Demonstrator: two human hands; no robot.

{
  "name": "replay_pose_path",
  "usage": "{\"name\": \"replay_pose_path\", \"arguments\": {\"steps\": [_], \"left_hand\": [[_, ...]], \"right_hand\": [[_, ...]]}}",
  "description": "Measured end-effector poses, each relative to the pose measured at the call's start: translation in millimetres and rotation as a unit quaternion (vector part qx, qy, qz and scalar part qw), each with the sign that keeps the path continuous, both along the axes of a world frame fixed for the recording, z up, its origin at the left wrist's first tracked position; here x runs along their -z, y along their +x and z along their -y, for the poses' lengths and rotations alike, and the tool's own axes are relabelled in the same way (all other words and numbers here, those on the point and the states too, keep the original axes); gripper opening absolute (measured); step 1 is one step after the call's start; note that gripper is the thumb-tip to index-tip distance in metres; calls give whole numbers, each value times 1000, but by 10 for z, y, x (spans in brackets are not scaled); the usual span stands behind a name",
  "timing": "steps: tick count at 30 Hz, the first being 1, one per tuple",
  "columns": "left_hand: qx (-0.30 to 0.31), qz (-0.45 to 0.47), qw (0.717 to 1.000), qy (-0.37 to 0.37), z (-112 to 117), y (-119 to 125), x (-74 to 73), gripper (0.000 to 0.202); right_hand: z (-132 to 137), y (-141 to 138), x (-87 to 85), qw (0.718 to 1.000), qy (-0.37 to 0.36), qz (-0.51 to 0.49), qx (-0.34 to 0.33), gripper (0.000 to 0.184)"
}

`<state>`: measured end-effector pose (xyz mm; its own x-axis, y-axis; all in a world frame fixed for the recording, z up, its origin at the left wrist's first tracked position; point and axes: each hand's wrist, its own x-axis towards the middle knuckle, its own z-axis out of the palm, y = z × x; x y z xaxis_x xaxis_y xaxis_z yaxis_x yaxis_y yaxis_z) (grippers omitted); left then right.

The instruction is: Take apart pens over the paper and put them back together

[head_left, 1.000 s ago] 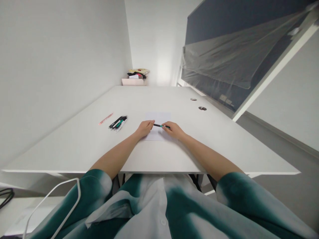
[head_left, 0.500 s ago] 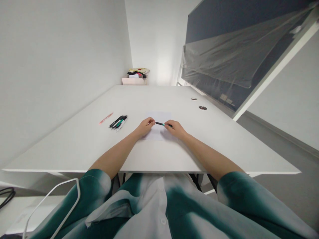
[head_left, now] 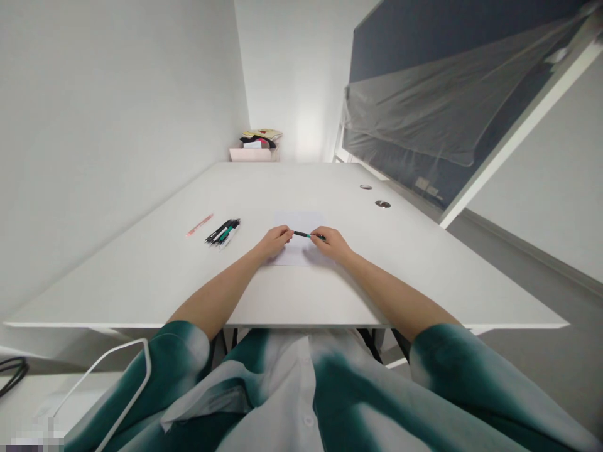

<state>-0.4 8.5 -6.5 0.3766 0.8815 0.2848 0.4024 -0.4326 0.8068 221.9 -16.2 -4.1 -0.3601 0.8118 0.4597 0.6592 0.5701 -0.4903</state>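
Observation:
A black pen point(head_left: 302, 234) with a green band lies level between my two hands, over a white sheet of paper point(head_left: 298, 256) on the table. My left hand point(head_left: 276, 241) pinches the pen's left end between thumb and fingers. Around its right end, the fingers of my right hand point(head_left: 331, 242) are closed. Both pen ends are partly hidden by my fingers. To the left, a pile of several pens point(head_left: 223, 233), black, green and white, rests on the table, with a pink pen-like stick point(head_left: 200, 225) farther left.
The white table point(head_left: 141, 276) runs from my body to the far wall. Two round metal grommets point(head_left: 383, 204) are set in its right side. A box with cloth items point(head_left: 252, 154) stands beyond the far edge. A dark panel under plastic film point(head_left: 414, 100) leans at the right.
The fingers of my left hand have shifted slightly at the pen's left end. My right hand keeps its grip, and the pen stays in nearly the same place.

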Motion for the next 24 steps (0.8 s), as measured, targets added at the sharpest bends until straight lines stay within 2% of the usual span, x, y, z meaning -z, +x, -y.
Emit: {"name": "replay_pose_path", "arguments": {"steps": [7, 18, 24], "left_hand": [[-7, 28, 1000, 6, 5, 2, -4, 24], [6, 77, 997, -28, -3, -35, -49, 21], [-7, 38, 999, -21, -19, -54, -39, 27]], "right_hand": [[2, -1, 14, 1000, 1, 3, -21, 23], [-12, 12, 12, 1000, -7, -4, -10, 22], [-37, 38, 20, 1000, -8, -11, -10, 19]]}}
